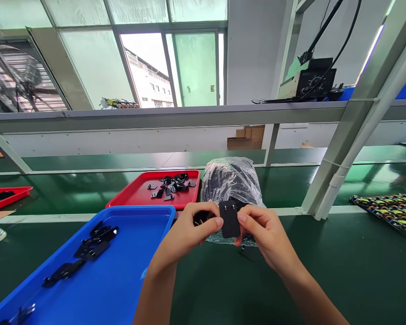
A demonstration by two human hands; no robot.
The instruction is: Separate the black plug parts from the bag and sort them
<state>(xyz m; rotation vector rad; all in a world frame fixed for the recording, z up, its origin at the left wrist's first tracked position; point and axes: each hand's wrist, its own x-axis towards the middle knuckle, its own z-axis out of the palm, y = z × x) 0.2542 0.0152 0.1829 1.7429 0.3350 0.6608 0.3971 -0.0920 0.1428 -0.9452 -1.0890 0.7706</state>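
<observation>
Dark green bench top (203,289) fills the lower half of the frame, with frosted window panes (88,67) across the upper left and a grey shelf rail (162,119) spanning the middle. Just below the centre of the frame, a black rounded-corner plate (229,222) sits up off the bench between the two hands, its broad face towards the viewer and its long axis running nearly up and down the picture. Two small bright spots, holes or pins, show near its upper edge.

It lies directly right of the left hand (191,232), whose thumb and fingers pinch it at the left edge, and directly left of the right hand (262,230), whose thumb and forefinger are drawn together at the right edge and appear to pinch it too; how the fingers meet behind it is hidden. Neither hand is clearly nearer, as both touch the plate from opposite sides. Another dark shape shows by the left fingers, but whether it is held cannot be told.

Behind the hands stands a clear plastic bag (232,178). Left of it is a red tray (140,187) of small black parts (171,186); at the lower left of the frame, a blue tray (128,280) carries black brackets (94,246) along its left side
</observation>
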